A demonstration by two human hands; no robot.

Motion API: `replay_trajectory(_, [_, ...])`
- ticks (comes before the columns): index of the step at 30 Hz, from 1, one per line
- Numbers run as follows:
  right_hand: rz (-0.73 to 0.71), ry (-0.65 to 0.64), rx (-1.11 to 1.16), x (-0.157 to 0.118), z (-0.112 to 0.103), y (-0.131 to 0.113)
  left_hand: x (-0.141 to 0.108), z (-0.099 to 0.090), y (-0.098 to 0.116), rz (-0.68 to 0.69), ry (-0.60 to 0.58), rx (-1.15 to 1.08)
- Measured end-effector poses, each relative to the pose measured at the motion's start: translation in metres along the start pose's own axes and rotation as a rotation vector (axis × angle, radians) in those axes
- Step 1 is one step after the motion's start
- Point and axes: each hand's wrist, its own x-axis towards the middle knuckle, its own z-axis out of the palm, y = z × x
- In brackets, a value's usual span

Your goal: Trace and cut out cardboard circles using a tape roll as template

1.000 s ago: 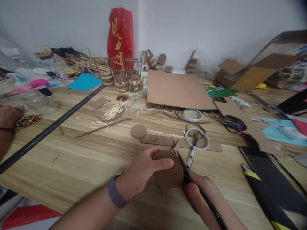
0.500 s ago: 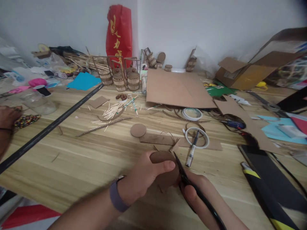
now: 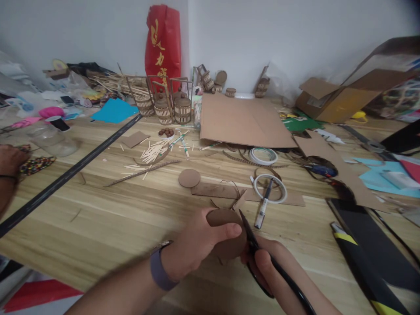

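A round piece of brown cardboard point(image 3: 226, 247) is gripped in my left hand point(image 3: 197, 236), thumb laid across its top face. Black-handled scissors point(image 3: 251, 236) are in my right hand point(image 3: 278, 258), their blades at the disc's right edge. Fingers of the right hand also come close to the disc's lower right rim; whether they touch it I cannot tell. Beyond my hands lie a smaller cardboard disc point(image 3: 189, 178), a cardboard strip point(image 3: 213, 190) with thin offcuts point(image 3: 239, 201), and a pen point(image 3: 263, 208) resting across a roll of white tape point(image 3: 284, 192).
A large cardboard sheet point(image 3: 243, 118) lies behind, near small lidded baskets point(image 3: 164, 109). Small sticks point(image 3: 154, 151) are scattered left of centre. A glue gun point(image 3: 323, 169) and black boards point(image 3: 364, 245) are at right. Another person's hand point(image 3: 11, 159) rests by beads point(image 3: 37, 165) at left.
The scissor handles have spread a little wider in my right hand. The cardboard disc and my left hand have shifted very slightly to the right.
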Motion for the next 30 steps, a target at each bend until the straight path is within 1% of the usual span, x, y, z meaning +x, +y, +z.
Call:
replay_trajectory(5, [0.037,-0.02,-0.009,-0.0024,0.0001,0.0015,-0.0011,0.0,0.002,0.006,-0.014,0.001])
replay_trajectory(11, [0.045,-0.034,-0.026,-0.0046,-0.0022,0.0024,-0.0021,-0.0014,0.0054,0.002,0.012,0.047])
replay_trajectory(18, [0.012,-0.083,-0.014,-0.0035,-0.0056,0.0041,-0.0018,-0.0056,0.0077,0.033,-0.046,0.076])
replay_trajectory(22, [-0.005,-0.065,-0.023,-0.0019,-0.0056,0.0046,-0.0021,-0.0073,0.0082,0.017,-0.084,0.14])
replay_trajectory(30, [0.015,-0.041,-0.04,-0.0022,-0.0047,-0.0012,-0.0029,-0.0072,0.0088,0.006,-0.071,0.157])
